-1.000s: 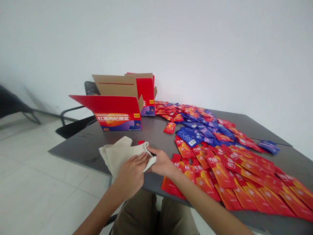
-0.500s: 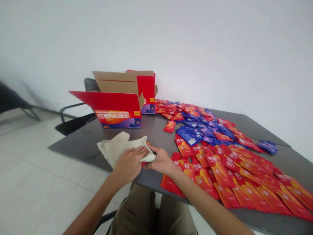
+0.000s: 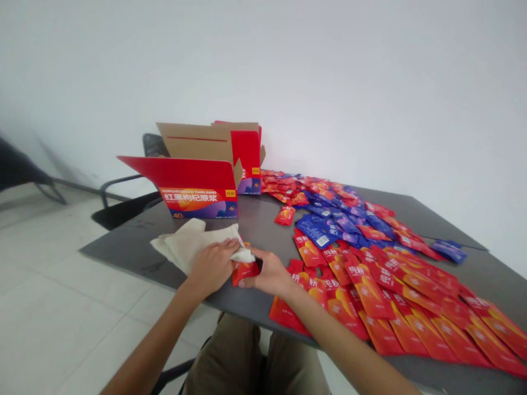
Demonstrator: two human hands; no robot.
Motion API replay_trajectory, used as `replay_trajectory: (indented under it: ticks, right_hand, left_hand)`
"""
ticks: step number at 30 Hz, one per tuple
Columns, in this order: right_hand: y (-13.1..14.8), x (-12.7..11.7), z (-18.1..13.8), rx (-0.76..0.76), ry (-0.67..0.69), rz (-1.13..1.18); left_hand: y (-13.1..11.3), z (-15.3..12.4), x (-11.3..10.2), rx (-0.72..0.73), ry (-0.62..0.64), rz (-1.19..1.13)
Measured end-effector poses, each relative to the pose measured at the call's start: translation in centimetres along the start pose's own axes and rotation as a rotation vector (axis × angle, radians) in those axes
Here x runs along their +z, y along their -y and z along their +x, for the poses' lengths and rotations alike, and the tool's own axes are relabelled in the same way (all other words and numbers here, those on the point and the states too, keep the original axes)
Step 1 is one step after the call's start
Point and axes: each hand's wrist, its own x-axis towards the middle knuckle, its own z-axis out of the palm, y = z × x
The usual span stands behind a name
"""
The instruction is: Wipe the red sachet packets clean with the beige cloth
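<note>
Near the front edge of the table, my left hand (image 3: 213, 266) is closed on a cream cloth (image 3: 187, 244), which spreads out to the left behind it. The cloth's right end lies over the upper part of a red pouch (image 3: 244, 271). My right hand (image 3: 269, 273) grips that pouch from its right side, thumb in front and fingers behind. Part of the pouch is hidden by the cloth and my fingers. Right of my hands, rows of red and orange pouches (image 3: 373, 288) overlap on the tabletop.
Two open red cartons (image 3: 201, 189) (image 3: 249, 159) stand at the back left. Blue pouches (image 3: 317, 230) and smaller red ones lie heaped behind the rows, and a single red pouch (image 3: 285, 215) lies apart. A black chair (image 3: 123, 206) stands beyond the grey table (image 3: 263, 230).
My left hand and the cloth have shifted left, uncovering more of the red pouch in my right hand. My right hand has stayed nearly in place.
</note>
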Motion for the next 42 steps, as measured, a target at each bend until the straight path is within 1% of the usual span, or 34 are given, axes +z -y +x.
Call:
replay_trajectory:
  ticks: [1, 5, 6, 7, 10, 12, 13, 16, 18, 19, 23, 24, 28, 29, 30, 32, 35, 38, 40, 42]
  right_hand:
    - [-0.1, 0.0, 0.0, 0.003, 0.007, 0.001]
    - [-0.5, 0.3, 0.1, -0.014, 0.020, 0.018]
    - [-0.6, 0.4, 0.1, -0.022, 0.028, 0.019]
    - [-0.5, 0.3, 0.1, -0.025, 0.024, 0.020]
    - [-0.2, 0.1, 0.0, -0.031, 0.013, 0.020]
    - [0.0, 0.0, 0.0, -0.003, -0.005, 0.010]
    - [0.0, 0.0, 0.0, 0.008, 0.000, 0.009]
    - [-0.3, 0.2, 0.1, 0.002, 0.015, 0.023]
    - [-0.4, 0.3, 0.1, -0.019, 0.028, 0.031]
    - [-0.4, 0.3, 0.1, -0.017, 0.021, 0.027]
    - [0.0, 0.0, 0.0, 0.020, 0.000, -0.009]
    - [0.0, 0.0, 0.0, 0.026, 0.000, -0.010]
    - [-0.3, 0.2, 0.0, -0.003, 0.025, 0.002]
    - [-0.4, 0.2, 0.0, -0.011, 0.034, 0.002]
    - [-0.5, 0.2, 0.0, -0.010, 0.038, -0.001]
    - [-0.5, 0.2, 0.0, 0.022, 0.026, -0.018]
    - [-0.3, -0.3, 0.0, 0.118, 0.017, -0.050]
    - [0.4, -0.7, 0.0, 0.185, 0.081, -0.093]
    - [1.1, -0.6, -0.2, 0.167, 0.097, -0.187]
    - [2.1, -0.1, -0.4, 0.077, 0.049, -0.381]
  left_hand:
    - [-0.1, 0.0, 0.0, 0.006, 0.000, 0.000]
    - [-1.1, -1.5, 0.3, 0.138, 0.015, -0.061]
    - [-1.2, -1.7, 0.3, 0.150, 0.018, -0.070]
    - [-1.2, -1.6, 0.2, 0.141, 0.019, -0.068]
    - [-0.6, -0.4, -0.1, 0.030, 0.014, -0.015]
    - [-0.4, 0.2, -0.2, -0.009, 0.012, 0.018]
    - [-0.5, 0.2, -0.2, 0.007, 0.014, 0.020]
    - [-1.2, -0.8, 0.2, 0.118, 0.022, -0.019]
    - [-1.2, -1.3, 0.3, 0.147, 0.026, -0.041]
    - [-1.0, -1.2, 0.3, 0.131, 0.025, -0.040]
    - [0.2, 0.1, 0.2, -0.011, 0.004, 0.006]
    - [0.1, 0.2, 0.2, -0.010, 0.003, 0.005]
    - [-1.0, -1.0, 0.4, 0.154, 0.011, -0.056]
    - [-1.1, -1.3, 0.4, 0.164, 0.012, -0.063]
    - [-0.9, -1.5, 0.3, 0.143, 0.010, -0.057]
    - [0.2, -1.3, 0.1, 0.038, 0.001, -0.015]
    - [3.2, -0.8, -0.1, -0.125, -0.026, 0.058]
    - [5.6, -1.3, -0.1, -0.211, -0.063, 0.098]
    - [6.2, -2.1, 0.0, -0.234, -0.085, 0.116]
    - [6.3, -2.7, 0.2, -0.236, -0.098, 0.120]
